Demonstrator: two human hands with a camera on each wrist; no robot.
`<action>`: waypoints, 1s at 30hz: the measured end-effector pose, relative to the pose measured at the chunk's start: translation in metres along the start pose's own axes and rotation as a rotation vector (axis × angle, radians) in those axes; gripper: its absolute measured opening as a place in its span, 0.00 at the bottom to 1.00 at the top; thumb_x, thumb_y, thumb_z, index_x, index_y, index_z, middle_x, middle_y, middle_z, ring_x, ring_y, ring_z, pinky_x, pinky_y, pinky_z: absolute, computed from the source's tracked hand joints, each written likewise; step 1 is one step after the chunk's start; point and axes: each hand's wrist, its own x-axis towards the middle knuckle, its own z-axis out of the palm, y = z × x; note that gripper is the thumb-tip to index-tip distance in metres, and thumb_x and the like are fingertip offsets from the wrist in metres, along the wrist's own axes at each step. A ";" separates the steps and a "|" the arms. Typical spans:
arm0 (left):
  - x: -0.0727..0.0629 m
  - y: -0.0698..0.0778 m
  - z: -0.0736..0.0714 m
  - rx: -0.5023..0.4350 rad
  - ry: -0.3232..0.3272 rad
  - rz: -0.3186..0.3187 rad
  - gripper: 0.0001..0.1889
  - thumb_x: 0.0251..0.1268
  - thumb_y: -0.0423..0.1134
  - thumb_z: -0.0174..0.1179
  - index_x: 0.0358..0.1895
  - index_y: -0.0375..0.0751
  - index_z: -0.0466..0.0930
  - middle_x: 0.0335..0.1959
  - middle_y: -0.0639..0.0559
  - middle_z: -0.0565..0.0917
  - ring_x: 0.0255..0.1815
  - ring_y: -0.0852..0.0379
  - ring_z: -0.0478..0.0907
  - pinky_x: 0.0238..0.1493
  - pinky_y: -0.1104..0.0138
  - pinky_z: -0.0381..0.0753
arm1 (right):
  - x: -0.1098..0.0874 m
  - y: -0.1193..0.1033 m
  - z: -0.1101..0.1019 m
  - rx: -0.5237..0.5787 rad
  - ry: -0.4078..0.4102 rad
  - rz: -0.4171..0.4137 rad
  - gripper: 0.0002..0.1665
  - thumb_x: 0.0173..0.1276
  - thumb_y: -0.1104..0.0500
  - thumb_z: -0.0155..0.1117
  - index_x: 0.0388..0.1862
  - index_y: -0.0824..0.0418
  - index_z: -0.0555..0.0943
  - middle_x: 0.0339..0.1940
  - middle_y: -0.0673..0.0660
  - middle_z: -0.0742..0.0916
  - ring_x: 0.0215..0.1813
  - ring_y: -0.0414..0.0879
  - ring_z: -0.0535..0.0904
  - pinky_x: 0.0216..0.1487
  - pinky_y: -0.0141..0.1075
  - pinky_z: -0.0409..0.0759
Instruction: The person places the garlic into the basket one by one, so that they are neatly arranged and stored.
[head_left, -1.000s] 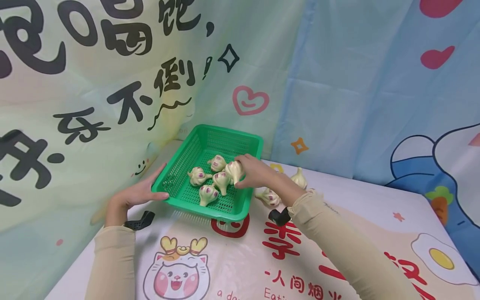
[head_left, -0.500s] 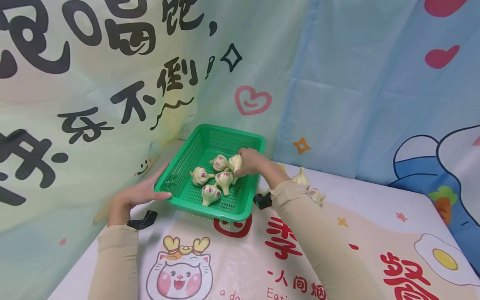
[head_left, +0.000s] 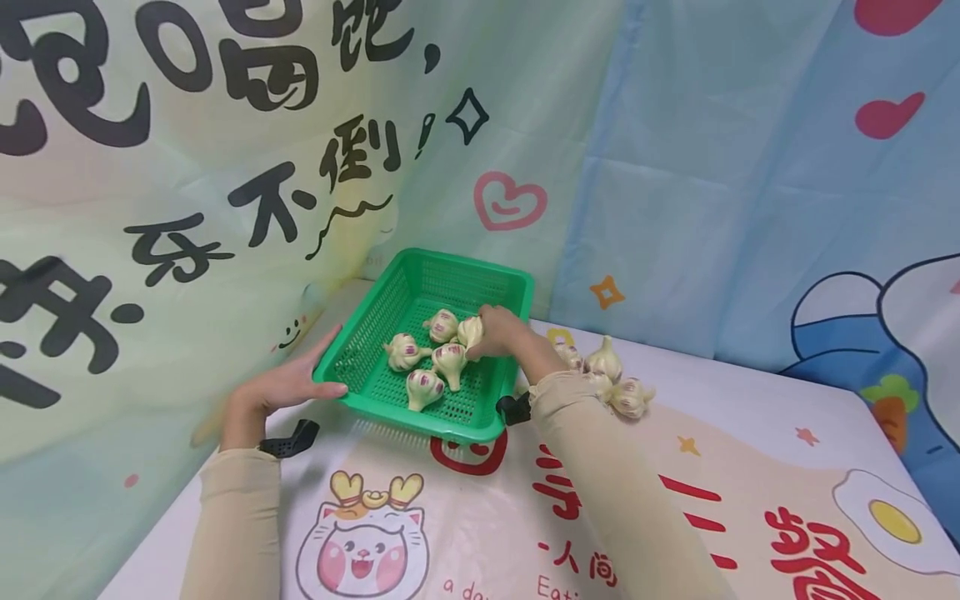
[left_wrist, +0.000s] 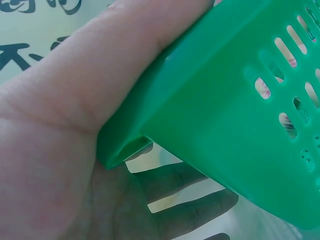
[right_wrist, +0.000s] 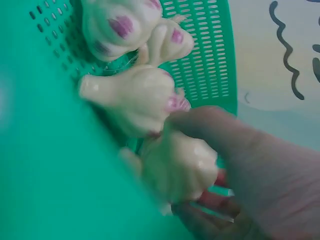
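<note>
A green perforated plastic basket (head_left: 431, 427) stands at the back left of the table with several garlic bulbs (head_left: 450, 362) inside. At its left corner my left hand (head_left: 281, 385) grips the rim, the thumb over the edge; the left wrist view shows the other fingers spread outside the basket wall (left_wrist: 200, 120). My right hand (head_left: 504, 335) reaches over the right side and holds a garlic bulb (head_left: 470, 331) against its neighbours. From the right wrist view, the thumb and fingers are round that garlic bulb (right_wrist: 182, 167), low inside the basket.
Right of the basket, several more garlic bulbs (head_left: 632, 398) lie on the table, some partly behind the right sleeve (head_left: 592, 450). A printed cloth (head_left: 480, 533) covers the tabletop. Printed curtains (head_left: 675, 167) hang right behind the basket and along the left side.
My right hand has moved down into the basket with the garlic bulb. The right forearm has swung left, showing more of the bulbs on the table. The left hand stays on the rim.
</note>
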 end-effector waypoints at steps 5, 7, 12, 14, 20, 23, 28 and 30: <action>-0.001 0.001 0.000 0.007 0.002 -0.002 0.56 0.58 0.45 0.64 0.76 0.55 0.25 0.76 0.35 0.38 0.73 0.39 0.43 0.69 0.40 0.45 | 0.006 -0.002 0.008 0.001 0.055 0.018 0.50 0.59 0.46 0.68 0.72 0.67 0.58 0.70 0.65 0.69 0.71 0.57 0.61 0.67 0.46 0.65; -0.002 0.002 0.000 0.005 0.007 -0.002 0.56 0.58 0.45 0.64 0.76 0.56 0.25 0.76 0.34 0.39 0.73 0.39 0.43 0.68 0.40 0.45 | 0.009 -0.002 0.010 -0.012 0.082 0.017 0.50 0.58 0.47 0.69 0.71 0.67 0.59 0.68 0.66 0.70 0.70 0.58 0.63 0.67 0.46 0.66; -0.001 0.004 0.000 0.008 0.012 -0.012 0.55 0.59 0.45 0.64 0.76 0.59 0.25 0.76 0.36 0.39 0.73 0.39 0.42 0.69 0.40 0.45 | 0.013 -0.004 0.013 -0.060 0.095 0.047 0.51 0.57 0.47 0.70 0.71 0.67 0.59 0.69 0.67 0.67 0.67 0.59 0.67 0.65 0.46 0.69; 0.000 0.004 0.000 0.010 0.011 -0.012 0.55 0.59 0.45 0.64 0.76 0.59 0.25 0.76 0.36 0.39 0.74 0.39 0.42 0.69 0.40 0.45 | 0.015 -0.005 0.014 -0.072 0.092 0.057 0.51 0.57 0.47 0.70 0.72 0.67 0.58 0.70 0.68 0.65 0.67 0.60 0.68 0.64 0.47 0.69; 0.000 0.003 0.000 -0.010 0.003 0.001 0.56 0.58 0.45 0.64 0.76 0.57 0.25 0.76 0.35 0.40 0.73 0.39 0.43 0.69 0.40 0.45 | 0.018 -0.004 0.021 -0.118 0.148 0.028 0.50 0.56 0.47 0.71 0.70 0.68 0.59 0.68 0.68 0.66 0.61 0.59 0.72 0.61 0.45 0.72; 0.002 0.001 0.001 -0.020 -0.004 0.004 0.56 0.58 0.44 0.64 0.76 0.58 0.25 0.76 0.35 0.40 0.72 0.40 0.45 0.69 0.41 0.45 | 0.019 -0.003 0.026 -0.128 0.182 0.008 0.49 0.55 0.48 0.72 0.68 0.68 0.62 0.65 0.67 0.68 0.58 0.59 0.74 0.59 0.45 0.73; 0.001 -0.002 0.001 -0.015 -0.010 0.010 0.56 0.58 0.44 0.64 0.76 0.58 0.25 0.76 0.35 0.42 0.72 0.40 0.46 0.68 0.41 0.46 | 0.018 -0.002 0.029 -0.157 0.149 -0.032 0.46 0.56 0.46 0.70 0.67 0.67 0.64 0.65 0.67 0.70 0.62 0.59 0.71 0.68 0.48 0.64; 0.001 -0.002 0.001 -0.014 -0.011 0.015 0.56 0.58 0.44 0.64 0.76 0.57 0.25 0.76 0.35 0.42 0.72 0.40 0.46 0.68 0.40 0.46 | 0.018 -0.003 0.029 -0.183 0.122 -0.039 0.46 0.58 0.45 0.69 0.68 0.66 0.64 0.65 0.66 0.70 0.64 0.58 0.70 0.70 0.51 0.60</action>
